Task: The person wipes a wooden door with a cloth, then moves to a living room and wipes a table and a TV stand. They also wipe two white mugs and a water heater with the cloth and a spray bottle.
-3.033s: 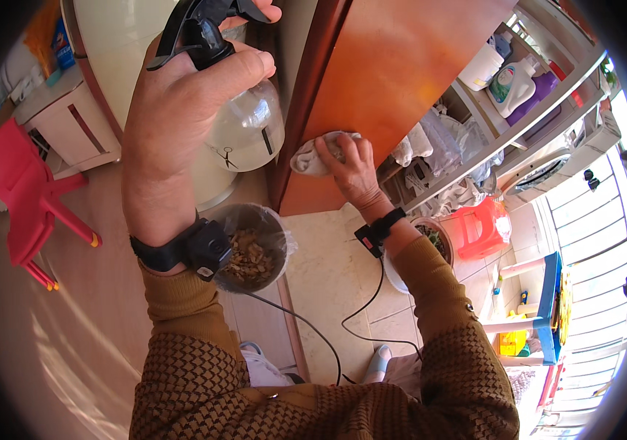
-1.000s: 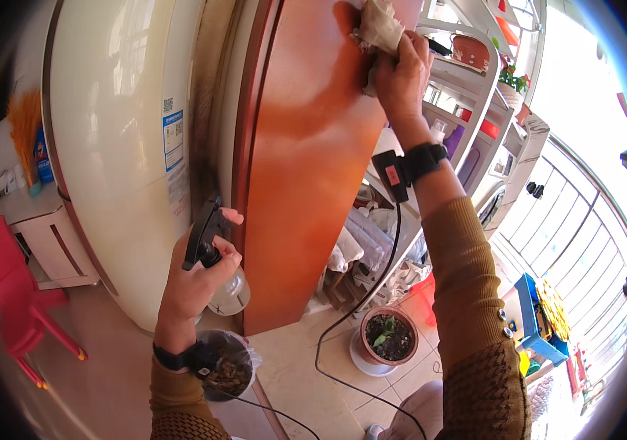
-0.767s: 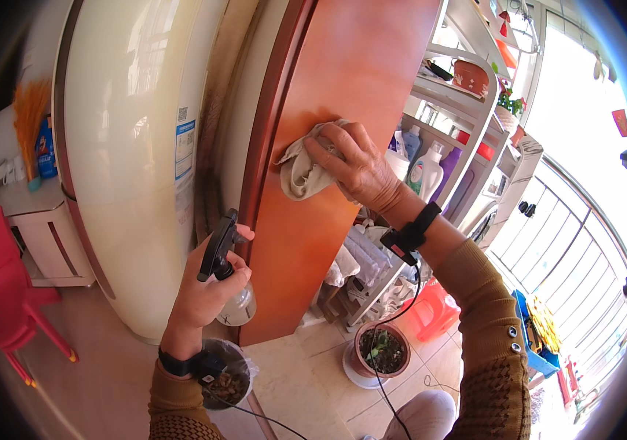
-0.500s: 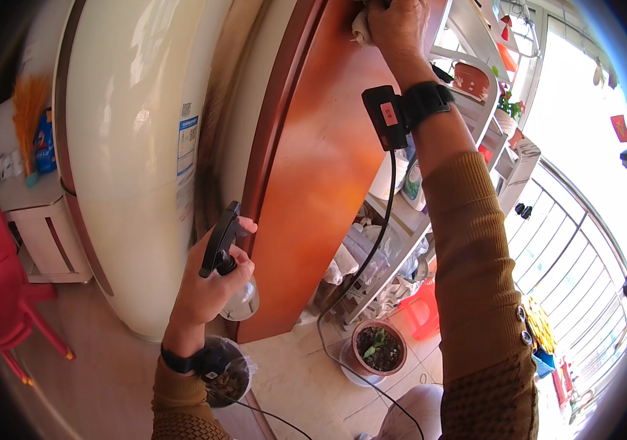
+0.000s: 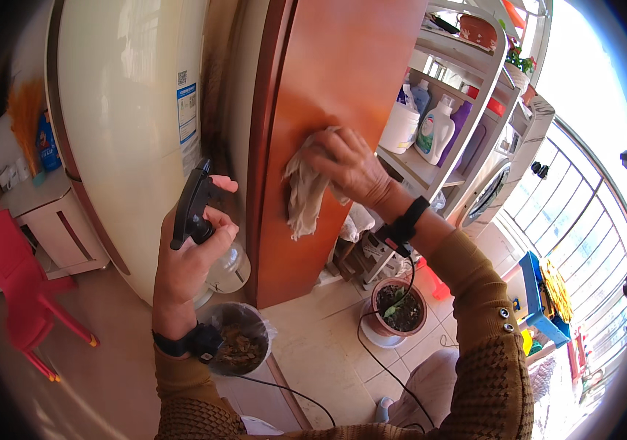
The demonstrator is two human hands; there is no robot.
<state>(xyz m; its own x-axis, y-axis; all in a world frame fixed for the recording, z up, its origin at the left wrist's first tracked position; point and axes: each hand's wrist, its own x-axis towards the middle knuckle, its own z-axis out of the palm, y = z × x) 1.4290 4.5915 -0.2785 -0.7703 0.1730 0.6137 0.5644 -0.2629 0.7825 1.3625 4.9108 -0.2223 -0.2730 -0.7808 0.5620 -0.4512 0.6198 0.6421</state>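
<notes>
My right hand presses a crumpled, pale cloth against the reddish-brown wooden panel, about midway up the part in view. Folds of the cloth hang down below my fingers. In my left hand is a spray bottle with a black trigger head and a clear body. My fingers wrap round its neck, with one finger stretched forward near the trigger. The bottle stays apart from the panel, to its left. Each wrist wears a black strap with a small device and a cable.
Left of the panel stands a tall cream cabinet-like appliance. Below the bottle is a lined waste bin. A potted plant sits on the tiles, near a shelf with detergent bottles. A red chair is at far left; railings at right.
My right hand and the cloth have come down the panel from its upper part. My left hand has risen slightly with the spray bottle. The view has shifted.
</notes>
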